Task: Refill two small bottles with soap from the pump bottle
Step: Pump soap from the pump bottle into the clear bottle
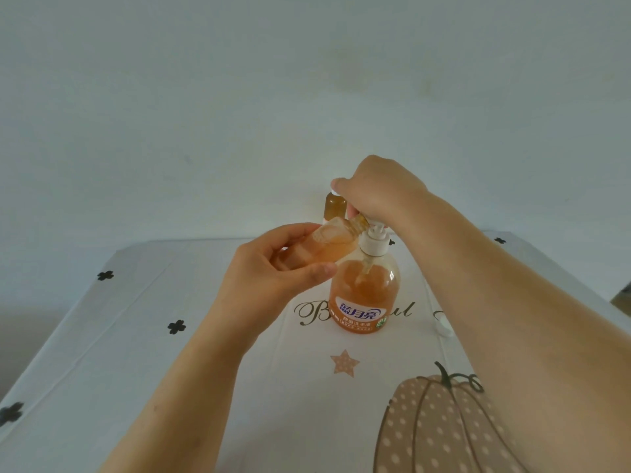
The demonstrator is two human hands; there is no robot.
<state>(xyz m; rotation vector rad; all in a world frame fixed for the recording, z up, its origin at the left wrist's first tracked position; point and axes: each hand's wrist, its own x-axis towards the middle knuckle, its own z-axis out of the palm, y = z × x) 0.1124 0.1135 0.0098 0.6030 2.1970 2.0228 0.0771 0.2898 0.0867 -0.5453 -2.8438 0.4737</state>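
Centre frame: my left grip (pixel 273 271) clasps the tilted small bottle (pixel 329 245) against the pump bottle (pixel 363 295), whose head my right grip (pixel 379 194) curls over. Slow, short strokes should prevent overflow.

Pump bottle (pixel 363 288) upright, small bottle (pixel 336 244) tilted, amber bottle (pixel 334 206) behind

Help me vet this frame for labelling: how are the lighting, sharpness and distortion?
Head view: soft, flat, bluish light without hard shadows; one small glint on the orange plastic pump bottle; the small translucent bottle in the left hand looks slightly smeared; wide-angle stretch splays the edges of the white patterned tablecloth.
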